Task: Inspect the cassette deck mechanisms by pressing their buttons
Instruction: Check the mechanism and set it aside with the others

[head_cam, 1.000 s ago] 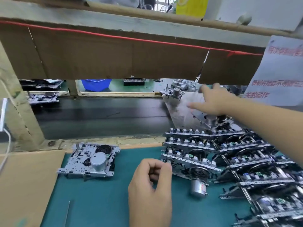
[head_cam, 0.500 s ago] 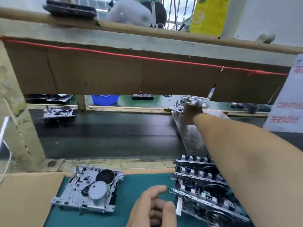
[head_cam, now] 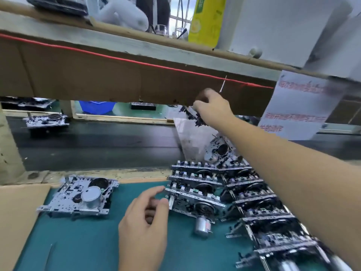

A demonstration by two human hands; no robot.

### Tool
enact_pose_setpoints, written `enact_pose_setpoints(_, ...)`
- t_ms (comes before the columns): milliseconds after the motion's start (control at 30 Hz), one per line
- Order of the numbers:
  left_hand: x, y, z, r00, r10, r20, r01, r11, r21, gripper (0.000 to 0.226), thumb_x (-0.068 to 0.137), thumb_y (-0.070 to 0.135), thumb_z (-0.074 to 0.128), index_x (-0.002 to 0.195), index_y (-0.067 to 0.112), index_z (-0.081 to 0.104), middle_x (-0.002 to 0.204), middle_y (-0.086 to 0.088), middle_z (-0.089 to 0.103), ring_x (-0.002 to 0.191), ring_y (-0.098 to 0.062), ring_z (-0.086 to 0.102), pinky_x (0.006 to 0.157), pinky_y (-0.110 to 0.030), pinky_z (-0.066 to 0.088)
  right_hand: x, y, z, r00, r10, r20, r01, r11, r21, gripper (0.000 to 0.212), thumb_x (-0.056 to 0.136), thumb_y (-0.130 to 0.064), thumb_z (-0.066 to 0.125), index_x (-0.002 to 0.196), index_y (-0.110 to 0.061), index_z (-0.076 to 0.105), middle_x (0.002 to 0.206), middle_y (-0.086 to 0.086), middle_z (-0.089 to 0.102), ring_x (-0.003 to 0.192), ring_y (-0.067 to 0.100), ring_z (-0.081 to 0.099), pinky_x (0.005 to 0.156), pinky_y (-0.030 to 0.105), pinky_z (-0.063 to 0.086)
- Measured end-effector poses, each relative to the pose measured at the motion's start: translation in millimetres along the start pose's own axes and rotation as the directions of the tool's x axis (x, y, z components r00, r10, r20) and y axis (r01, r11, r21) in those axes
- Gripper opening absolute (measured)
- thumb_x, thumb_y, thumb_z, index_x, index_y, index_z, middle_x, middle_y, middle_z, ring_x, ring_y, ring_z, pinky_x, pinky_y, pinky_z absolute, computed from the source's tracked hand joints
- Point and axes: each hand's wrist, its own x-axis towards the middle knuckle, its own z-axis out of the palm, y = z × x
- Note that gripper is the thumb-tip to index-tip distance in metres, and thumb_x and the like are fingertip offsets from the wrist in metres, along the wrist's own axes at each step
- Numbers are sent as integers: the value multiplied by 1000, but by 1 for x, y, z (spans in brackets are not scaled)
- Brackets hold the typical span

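Early in the job, judging by the stacked mechanisms (head_cam: 230, 194) crowding the mat's (head_cam: 88, 241) right edge. Right hand (head_cam: 214, 109) clamped on one mechanism (head_cam: 192, 114) above the far belt; left hand (head_cam: 144, 218) loosely curled, holding nothing. Buttons not yet pressed.

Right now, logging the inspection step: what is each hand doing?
Left hand: open, fingers loosely curled, holding nothing.
Right hand: grips a cassette deck mechanism.

Cassette deck mechanism (head_cam: 192, 114) lifted, tilted; another (head_cam: 82, 195) flat on mat.
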Motion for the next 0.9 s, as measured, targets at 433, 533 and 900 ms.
enact_pose_setpoints(433,-39,41,-96,702,-112,703,372,900,-228,28,97,30,57,113,24,79,94,-16,59,76,-29,58,71,-40,50,-343,-28,-11,594,369,715,-793,117,599,28,95,-31,46,100,-10,64,122,22,69,97,31,68,93,46,50)
enact_pose_setpoints(533,-48,40,-98,771,-154,617,342,919,-198,12,94,24,69,97,26,80,83,-14,74,65,-23,63,61,-30,53,-348,-28,-1,717,488,498,-685,364,631,49,94,-60,51,91,-16,71,97,4,77,79,17,70,77,37,49)
enact_pose_setpoints(900,-49,32,-93,775,-216,594,424,875,-235,29,70,30,80,91,10,81,83,-12,76,71,-21,71,62,-31,58,-381,-28,51,997,-80,-6,77,977,-200,111,53,-77,70,148,-26,43,137,-5,45,134,17,41,119,58,23)
